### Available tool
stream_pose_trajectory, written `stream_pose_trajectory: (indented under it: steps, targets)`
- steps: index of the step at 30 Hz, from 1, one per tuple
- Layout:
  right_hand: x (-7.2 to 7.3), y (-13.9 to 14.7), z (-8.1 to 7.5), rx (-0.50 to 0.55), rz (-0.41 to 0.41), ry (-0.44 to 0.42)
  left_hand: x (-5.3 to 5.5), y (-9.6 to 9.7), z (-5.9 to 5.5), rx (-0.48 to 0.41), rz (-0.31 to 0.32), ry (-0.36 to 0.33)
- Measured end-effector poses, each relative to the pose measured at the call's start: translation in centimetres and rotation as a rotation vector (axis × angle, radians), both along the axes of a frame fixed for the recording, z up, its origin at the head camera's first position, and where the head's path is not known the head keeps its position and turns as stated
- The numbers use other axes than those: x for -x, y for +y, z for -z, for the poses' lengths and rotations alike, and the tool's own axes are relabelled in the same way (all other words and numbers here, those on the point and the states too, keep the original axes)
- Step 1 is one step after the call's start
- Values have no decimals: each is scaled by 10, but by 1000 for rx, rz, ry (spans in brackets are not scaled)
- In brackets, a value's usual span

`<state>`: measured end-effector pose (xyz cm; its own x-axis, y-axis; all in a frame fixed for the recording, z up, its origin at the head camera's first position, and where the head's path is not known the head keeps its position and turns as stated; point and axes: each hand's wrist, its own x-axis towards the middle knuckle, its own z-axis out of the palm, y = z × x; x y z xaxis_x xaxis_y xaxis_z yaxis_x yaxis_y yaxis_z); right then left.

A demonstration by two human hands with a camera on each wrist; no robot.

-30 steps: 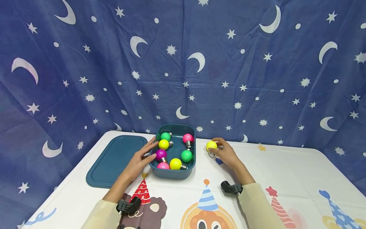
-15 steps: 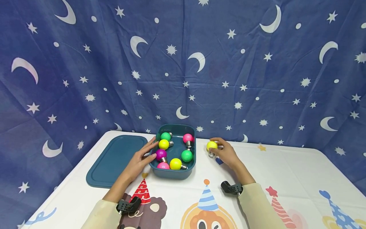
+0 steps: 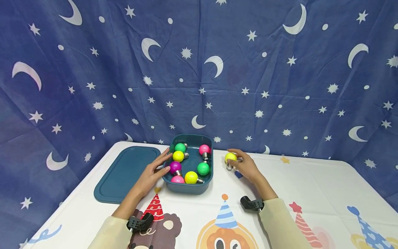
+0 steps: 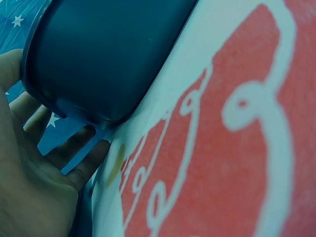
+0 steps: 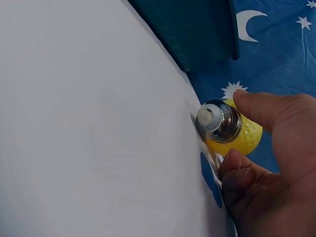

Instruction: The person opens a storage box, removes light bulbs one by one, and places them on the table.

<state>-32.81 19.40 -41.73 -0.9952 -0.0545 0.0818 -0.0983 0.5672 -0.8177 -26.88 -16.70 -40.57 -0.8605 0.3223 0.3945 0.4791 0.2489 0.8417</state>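
Observation:
My right hand point(image 3: 245, 166) pinches a yellow light bulb point(image 3: 230, 158) between thumb and fingers, just right of a teal box point(image 3: 188, 188). The bulb's metal screw base point(image 5: 217, 121) faces the camera in the right wrist view, close over the white cloth. My left hand point(image 3: 150, 178) rests against the box's left side with its fingers extended, the thumb at the rim. Inside the box lie green bulbs point(image 3: 203, 168), pink bulbs point(image 3: 204, 149), yellow bulbs point(image 3: 191, 177) and a purple bulb point(image 3: 175, 167). The left wrist view shows the box's outer wall point(image 4: 108, 54) beside the fingers.
A flat teal lid point(image 3: 124, 173) lies on the table left of the box, partly behind the left forearm. White cloth with printed party-hat figures point(image 3: 226, 216) covers the table. A blue curtain point(image 3: 236, 86) with moons and stars hangs right behind it.
The yellow bulb has turned slightly in my right hand, its screw base swinging from down-right to nearly straight down. The left hand and the box stay in place.

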Motion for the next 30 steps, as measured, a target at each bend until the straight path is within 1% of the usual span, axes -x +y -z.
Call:
stream_pose_trajectory:
  steps: [2, 5, 8, 10, 15, 17, 21, 27, 30]
  targets:
    - [0, 0, -1, 2, -3, -3, 6, -2, 8, 5, -6, 5]
    - [-1, 1, -4, 13, 0, -12, 9, -4, 12, 14, -14, 8]
    - [-3, 4, -10, 27, 4, -19, 9, -5, 13, 11, -14, 3]
    - [-5, 7, -16, 32, 3, -8, 9, -4, 13, 8, -12, 0]
    - [-11, 7, -37, 55, -16, 57, 9, -5, 13, 8, -11, -4]
    - [-14, 2, -46, 66, -39, 75, 9, -5, 13, 11, -16, -2]
    - [-21, -14, -61, 44, -112, 104, 8, -4, 13, 15, -14, -8]
    - [-31, -48, -79, -26, -252, 135, 10, -4, 14, 15, -11, 0]
    - [-35, -65, -87, -75, -322, 131, 10, -4, 13, 14, -12, 10]
